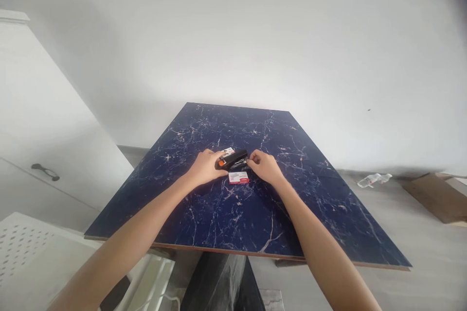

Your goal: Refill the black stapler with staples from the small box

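Note:
A black stapler (235, 159) with an orange patch at its left end is near the middle of the dark blue tabletop. My left hand (208, 166) grips that left end between thumb and fingers. The stapler's upper arm looks raised, with metal showing beneath it at the right. There my right hand (263, 164) has its fingers curled, thumb and fingertip pinched at the stapler's right end. Whether a small piece is also in that pinch is too small to tell. Just in front lies a small red and white box (238, 178). Another small printed box (228, 151) shows partly behind the stapler.
The blue marbled table (233, 223) has a brown front edge and stands near a white wall. A white cabinet (54, 121) is on the left. To the right, a clear plastic item (374, 180) and a cardboard box (438, 197) lie on the floor.

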A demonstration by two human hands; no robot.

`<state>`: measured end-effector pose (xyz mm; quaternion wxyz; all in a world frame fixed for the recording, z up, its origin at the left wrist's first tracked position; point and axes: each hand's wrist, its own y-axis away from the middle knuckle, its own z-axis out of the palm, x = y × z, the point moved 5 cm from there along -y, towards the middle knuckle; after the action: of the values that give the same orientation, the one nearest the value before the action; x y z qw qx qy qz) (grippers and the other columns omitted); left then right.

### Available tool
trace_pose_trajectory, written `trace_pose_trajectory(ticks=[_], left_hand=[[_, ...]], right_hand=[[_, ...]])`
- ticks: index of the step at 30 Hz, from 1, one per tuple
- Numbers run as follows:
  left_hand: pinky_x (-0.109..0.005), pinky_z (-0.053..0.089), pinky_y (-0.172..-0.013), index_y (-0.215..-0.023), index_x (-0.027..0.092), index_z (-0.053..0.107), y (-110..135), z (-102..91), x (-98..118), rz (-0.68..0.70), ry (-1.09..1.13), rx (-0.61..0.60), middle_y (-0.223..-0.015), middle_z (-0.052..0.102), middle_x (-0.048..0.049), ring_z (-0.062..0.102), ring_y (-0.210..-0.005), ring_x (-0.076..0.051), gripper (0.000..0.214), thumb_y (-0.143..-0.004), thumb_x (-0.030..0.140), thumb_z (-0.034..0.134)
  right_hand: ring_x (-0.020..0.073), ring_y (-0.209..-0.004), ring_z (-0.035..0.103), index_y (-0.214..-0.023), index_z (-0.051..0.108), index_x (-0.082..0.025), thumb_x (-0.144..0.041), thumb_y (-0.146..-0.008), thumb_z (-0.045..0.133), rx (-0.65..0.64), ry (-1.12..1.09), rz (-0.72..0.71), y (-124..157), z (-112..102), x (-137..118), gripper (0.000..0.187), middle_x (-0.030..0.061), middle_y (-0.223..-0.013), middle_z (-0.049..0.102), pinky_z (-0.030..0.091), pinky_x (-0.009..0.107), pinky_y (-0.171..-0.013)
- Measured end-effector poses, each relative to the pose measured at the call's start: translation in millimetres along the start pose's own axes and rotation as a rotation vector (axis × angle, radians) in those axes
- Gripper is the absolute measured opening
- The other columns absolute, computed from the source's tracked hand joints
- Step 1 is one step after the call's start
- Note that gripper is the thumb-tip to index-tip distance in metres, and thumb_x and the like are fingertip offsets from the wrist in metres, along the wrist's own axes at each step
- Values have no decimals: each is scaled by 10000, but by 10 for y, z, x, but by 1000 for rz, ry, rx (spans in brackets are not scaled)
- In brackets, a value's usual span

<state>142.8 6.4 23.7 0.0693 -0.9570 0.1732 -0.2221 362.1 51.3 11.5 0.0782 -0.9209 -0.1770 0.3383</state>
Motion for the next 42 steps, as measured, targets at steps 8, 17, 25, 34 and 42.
trace_pose_trajectory(ticks=[8, 17, 25, 34, 42], left_hand=[[-500, 373, -1063, -1437, 304, 522, 124, -41, 193, 178, 114, -153, -1389, 587, -96, 448, -1322, -342, 602, -905, 582, 565], [-328, 472, -873, -1340, 303, 614, 96, -278, -478, -25, 101, -284, -1294, 610, -85, 621, -1104, -298, 704, -702, 565, 758], [-395, 446, -975, -1462, 267, 477, 101, 56, 110, 77, 111, -218, -1435, 538, -119, 530, -1263, -353, 852, -733, 633, 722], [-384, 508, -869, -1264, 240, 562, 66, -205, -210, 49, 289, -71, -1199, 645, -79, 638, -989, -238, 474, -802, 171, 481], [-326, 510, -714, -1176, 265, 584, 136, -125, -158, 83, 301, -366, -1158, 648, -70, 657, -879, -229, 472, -732, 363, 712]], right_hand=[[166, -772, 635, -955, 641, -231, -197, -861, 488, -169, 15, -36, 58, -26, -121, 183, 14, -916, 730, 403, 257, -691], [220, -752, 656, -1037, 693, -286, -361, -618, 828, -615, 61, -47, 352, -389, -144, 447, 54, -1002, 712, 423, 268, -564], [190, -649, 634, -1195, 618, -258, -424, -878, 594, -356, 119, 29, 399, -613, -271, 358, 69, -971, 722, 436, 292, -575], [240, -815, 651, -1028, 685, -216, -358, -897, 615, 22, 227, -184, 170, -71, -1310, 206, 109, -990, 673, 452, 323, -707], [213, -824, 661, -1001, 675, -239, -403, -982, 483, 222, 122, -25, 89, -504, -623, 253, 57, -984, 733, 427, 302, -723]])
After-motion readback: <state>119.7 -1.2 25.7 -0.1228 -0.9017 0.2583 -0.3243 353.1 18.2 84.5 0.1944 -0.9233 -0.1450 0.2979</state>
